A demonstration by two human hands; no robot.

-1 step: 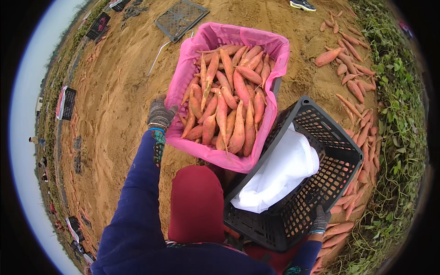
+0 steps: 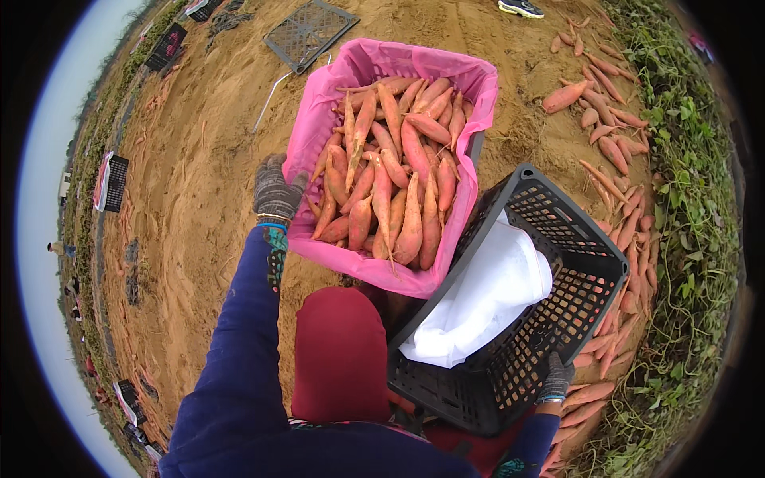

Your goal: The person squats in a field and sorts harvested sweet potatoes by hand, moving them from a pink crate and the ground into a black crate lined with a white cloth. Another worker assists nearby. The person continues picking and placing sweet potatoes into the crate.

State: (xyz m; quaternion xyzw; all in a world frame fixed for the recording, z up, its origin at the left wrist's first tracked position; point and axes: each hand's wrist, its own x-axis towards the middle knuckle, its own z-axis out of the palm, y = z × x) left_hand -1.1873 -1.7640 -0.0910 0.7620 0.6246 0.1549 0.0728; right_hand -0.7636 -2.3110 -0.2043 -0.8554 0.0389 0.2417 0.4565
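My left hand (image 2: 276, 187), in a grey glove, grips the left side of a crate lined with pink plastic (image 2: 313, 92) and heaped with reddish sweet potatoes (image 2: 374, 183). At the lower right my gloved right hand (image 2: 555, 378) holds the edge of an empty-looking black plastic crate (image 2: 522, 382), tilted beside the full one, with a crumpled white liner (image 2: 486, 291) inside. A dark red rounded cloth shape (image 2: 339, 350), perhaps my clothed leg, lies below the pink crate between my arms.
Loose sweet potatoes (image 2: 606, 119) line the right, beside leafy vines (image 2: 677, 159). A flat grid panel (image 2: 311, 38), a thin white rod (image 2: 271, 103) and a shoe (image 2: 522, 8) lie at the top. Crates (image 2: 111, 182) and a distant person (image 2: 62, 248) are at far left.
My left hand and the pink crate sit very slightly higher and more leftward in the picture. The black crate and the ground have shifted a few pixels the same way. Both grips look unchanged.
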